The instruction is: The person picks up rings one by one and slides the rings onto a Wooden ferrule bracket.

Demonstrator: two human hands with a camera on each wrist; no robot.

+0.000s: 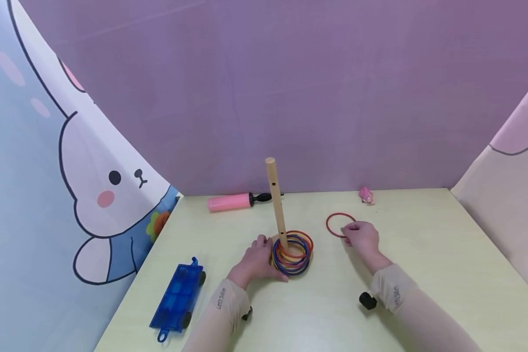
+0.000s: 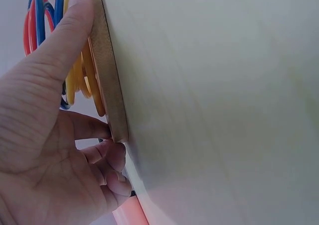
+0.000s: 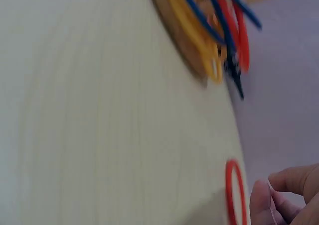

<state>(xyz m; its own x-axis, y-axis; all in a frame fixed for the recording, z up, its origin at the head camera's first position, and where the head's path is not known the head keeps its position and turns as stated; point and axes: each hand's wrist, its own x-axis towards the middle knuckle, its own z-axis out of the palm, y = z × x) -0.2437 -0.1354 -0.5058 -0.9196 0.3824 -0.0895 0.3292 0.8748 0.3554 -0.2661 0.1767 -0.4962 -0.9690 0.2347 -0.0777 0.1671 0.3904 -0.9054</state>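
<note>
My left hand [image 1: 257,259] grips the edge of the wooden base [image 2: 107,70] of a peg stand, thumb on the near side and fingers around the far side. The upright wooden peg [image 1: 276,200] rises from that base. Red, blue and yellow rings [image 1: 292,264] lie stacked around its foot. To the right of the stand, my right hand [image 1: 362,238] pinches a single red ring [image 1: 328,226] at its right side. In the right wrist view, the red ring [image 3: 230,190] shows beside the bent fingers, low over the table.
A pink pump [image 1: 230,202] with a black handle lies behind the stand. Toward the back right sits a small pink toy [image 1: 366,195]. At the front left stands a blue toy trailer [image 1: 179,297] with black wheels. A purple cloth [image 1: 356,98] hangs behind the table.
</note>
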